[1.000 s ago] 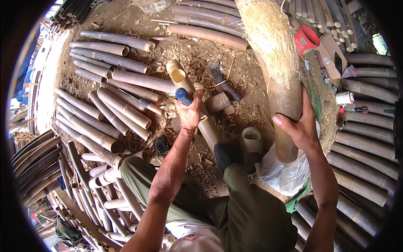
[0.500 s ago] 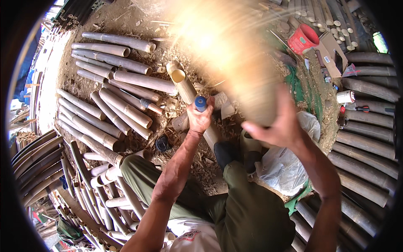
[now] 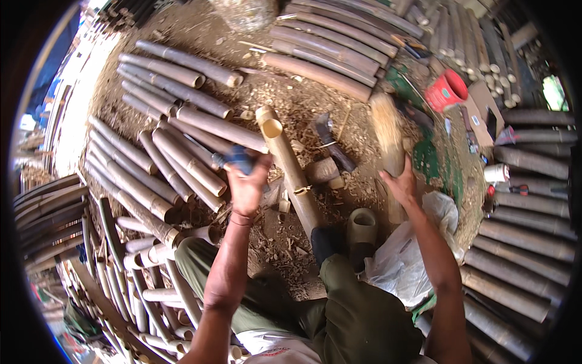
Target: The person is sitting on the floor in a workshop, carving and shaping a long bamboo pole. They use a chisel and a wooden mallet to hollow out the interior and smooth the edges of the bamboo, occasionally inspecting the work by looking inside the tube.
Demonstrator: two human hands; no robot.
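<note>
Blue-handled tool (image 3: 233, 159) — in left hand (image 3: 247, 189)

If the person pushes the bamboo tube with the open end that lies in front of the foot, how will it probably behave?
The bamboo tube looks stiff, so it should move as one piece. It is round, so it may roll sideways, though the wood chips under it could slow it. Its hollow end suggests it is fairly light for its length.

white plastic bag (image 3: 400, 261), perhaps a white can (image 3: 496, 173)
</note>
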